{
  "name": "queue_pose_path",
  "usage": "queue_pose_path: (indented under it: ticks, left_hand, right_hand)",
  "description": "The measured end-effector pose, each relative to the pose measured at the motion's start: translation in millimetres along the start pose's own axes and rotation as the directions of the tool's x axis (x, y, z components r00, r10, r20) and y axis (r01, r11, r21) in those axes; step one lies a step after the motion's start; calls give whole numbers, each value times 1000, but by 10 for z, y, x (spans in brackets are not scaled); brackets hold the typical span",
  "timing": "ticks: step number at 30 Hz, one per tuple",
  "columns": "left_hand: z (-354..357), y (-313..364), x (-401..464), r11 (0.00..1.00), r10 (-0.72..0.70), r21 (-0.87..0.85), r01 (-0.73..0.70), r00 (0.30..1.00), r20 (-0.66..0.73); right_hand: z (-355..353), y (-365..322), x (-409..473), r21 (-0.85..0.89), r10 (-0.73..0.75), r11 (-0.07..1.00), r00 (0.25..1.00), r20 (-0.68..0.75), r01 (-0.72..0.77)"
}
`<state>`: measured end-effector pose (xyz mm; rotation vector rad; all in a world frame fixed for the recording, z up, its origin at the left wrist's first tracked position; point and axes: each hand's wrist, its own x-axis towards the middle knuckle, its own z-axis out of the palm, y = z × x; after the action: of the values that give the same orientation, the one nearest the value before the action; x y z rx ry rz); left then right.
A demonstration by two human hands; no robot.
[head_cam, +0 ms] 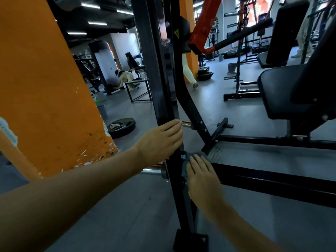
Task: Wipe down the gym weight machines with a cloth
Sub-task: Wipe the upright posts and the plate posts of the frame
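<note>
Cloth, grey, pressed by the flat-fingered right hand against the machine's black upright post near its base rail junction; left hand grips the post above, likely for bracing.

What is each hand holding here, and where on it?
Left hand grips the black steel upright post low down. Right hand presses a grey cloth flat against the post.

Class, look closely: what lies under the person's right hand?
A grey cloth, pressed by the right hand against the black steel upright post. The hand covers most of the cloth.
</note>
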<state>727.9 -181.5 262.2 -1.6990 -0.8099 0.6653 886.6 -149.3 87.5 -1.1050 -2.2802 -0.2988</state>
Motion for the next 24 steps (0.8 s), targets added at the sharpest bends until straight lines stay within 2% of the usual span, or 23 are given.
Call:
queue_pose_path:
  ticks: [2, 5, 7, 8, 11, 12, 13, 15, 16, 18, 19, 24]
  left_hand:
    - [25, 2, 7, 1000, -8, 12, 8, 1000, -30]
    - [58, 10, -6, 999, -16, 33, 16, 1000, -4]
    - [69, -8, -13, 999, -34, 10, 34, 999, -3]
    - [82, -21, -22, 999, -40, -8, 40, 999, 0]
    - [132, -38, -32, 998, -57, -20, 57, 998, -23]
    - [153, -27, -26, 998, -52, -24, 51, 998, -42]
    - [180, -22, -16, 998, -52, -26, 51, 998, -46]
    - [220, 8, -14, 998, -54, -30, 53, 998, -38]
    - [231, 2, -13, 998, -50, -32, 49, 998, -37]
    - [253, -10, -30, 998, -42, -47, 40, 998, -36]
    - [243, -25, -24, 998, -42, -47, 39, 997, -58]
    - [145, 26, -65, 998, -60, -31, 59, 997, -39]
  right_hand:
    - [23, 55, 100, 15, -11, 1000, 999, -52, 11]
    - [-43, 34, 244, 84, 76, 993, 996, 51, -80]
    - [-93, 21, 311, 220, 197, 952, 977, 85, -211]
    - [-125, -6, 357, 338, 291, 892, 953, 78, -300]
    - [-226, -332, 529, 665, 588, 575, 806, 69, -477]
    - [-204, -514, 525, 708, 621, 515, 780, 80, -483]
    - [-156, -676, 494, 730, 626, 499, 777, 70, -467]
    - [-21, -842, 314, 708, 574, 578, 819, 1, -406]
    - [49, -809, 234, 665, 533, 660, 842, -86, -350]
    - [224, -599, 125, 498, 386, 842, 878, -283, -209]
    - [267, -484, 115, 409, 309, 899, 890, -337, -157]
    - [269, -106, 200, 268, 72, 963, 946, -316, 17]
